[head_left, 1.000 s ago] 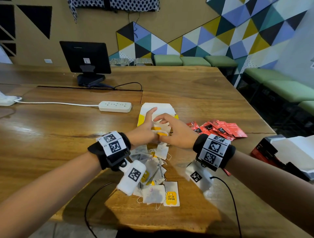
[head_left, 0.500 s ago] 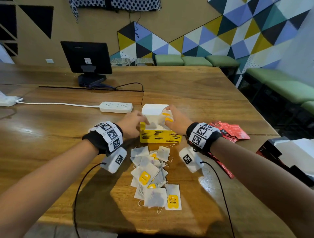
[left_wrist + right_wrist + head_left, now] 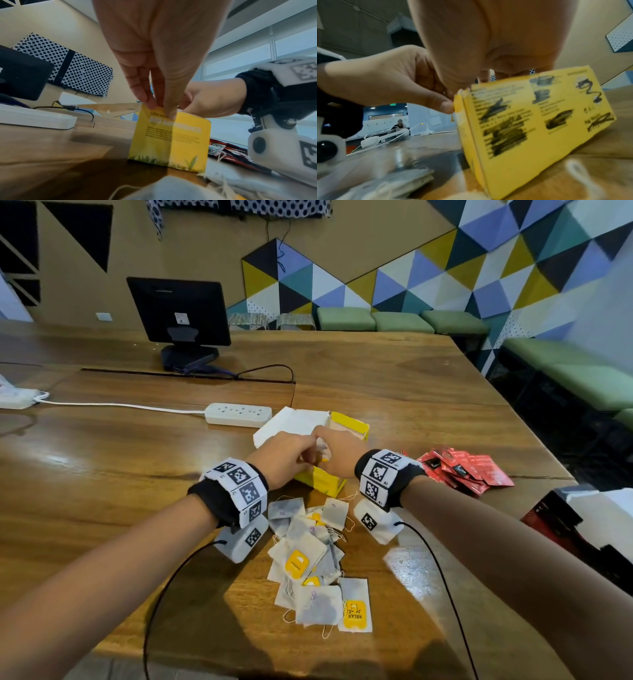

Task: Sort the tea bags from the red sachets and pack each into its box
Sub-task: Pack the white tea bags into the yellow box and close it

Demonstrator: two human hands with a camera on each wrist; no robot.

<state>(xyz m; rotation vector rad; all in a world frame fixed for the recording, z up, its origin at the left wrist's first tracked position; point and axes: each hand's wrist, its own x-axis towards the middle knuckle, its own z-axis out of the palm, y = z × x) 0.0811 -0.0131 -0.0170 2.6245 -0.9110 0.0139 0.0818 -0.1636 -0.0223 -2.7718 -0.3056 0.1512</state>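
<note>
The yellow tea box (image 3: 323, 479) stands open on the table, its white lid (image 3: 291, 424) folded back to the left. My left hand (image 3: 286, 457) pinches the top edge of the box (image 3: 171, 142) between thumb and fingers (image 3: 150, 102). From the other side my right hand (image 3: 339, 455) curls over the rim; its fingertips are hidden in the opening. In the right wrist view the box (image 3: 530, 121) leans over. Loose tea bags (image 3: 308, 556) lie in a pile just in front of it. Red sachets (image 3: 469, 470) lie in a heap to the right.
A red and black box (image 3: 555, 518) with a white flap sits at the table's right edge. Behind the yellow box lies a white power strip (image 3: 239, 414) with its cable, and further back stands a black monitor (image 3: 178, 313). Both wrist camera cables trail toward me.
The yellow box has been turned so a corner faces me, and its lid now points back left. Both hands have closed in together on its top.
</note>
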